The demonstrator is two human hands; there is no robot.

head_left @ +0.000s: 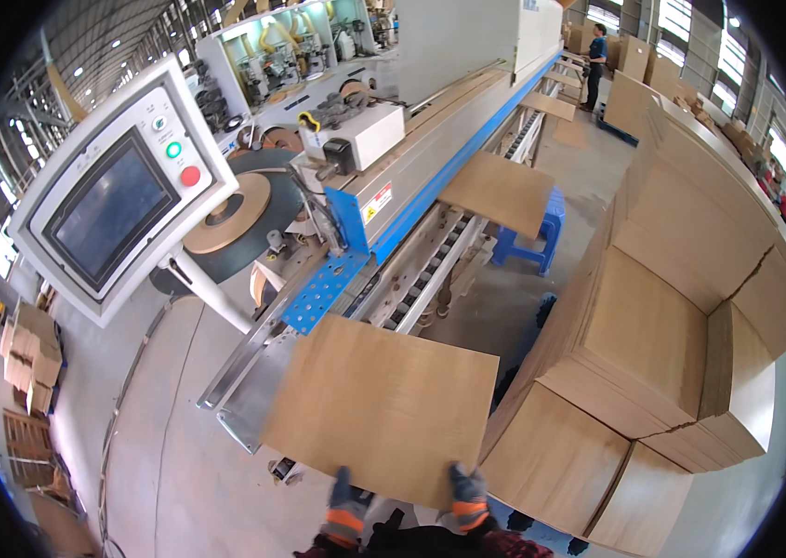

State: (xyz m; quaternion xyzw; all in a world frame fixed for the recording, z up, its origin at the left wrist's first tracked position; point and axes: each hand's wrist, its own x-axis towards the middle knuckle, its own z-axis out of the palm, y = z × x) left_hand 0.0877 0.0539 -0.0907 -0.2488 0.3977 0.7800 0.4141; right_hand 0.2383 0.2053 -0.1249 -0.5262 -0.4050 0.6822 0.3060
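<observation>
A square wood-grain panel (383, 400) lies at the infeed end of a long edge banding machine (439, 186), its far left part over the metal table (249, 400). My left hand (348, 502), in a grey and orange glove, grips the panel's near edge toward its left side. At the near right corner my right hand (467, 493), gloved alike, holds the same edge. Both thumbs show on top; the fingers underneath are hidden. Just beyond the panel is a blue perforated plate (326, 290). Another panel (501, 191) sits farther along the roller track (430, 279).
Tall stacks of panels (644, 325) stand close on my right. A control screen on a white housing (114, 205) rises at left, beside a large tape reel (230, 214). A blue stool (537, 232) stands under the second panel. A person (594, 70) stands far down the machine.
</observation>
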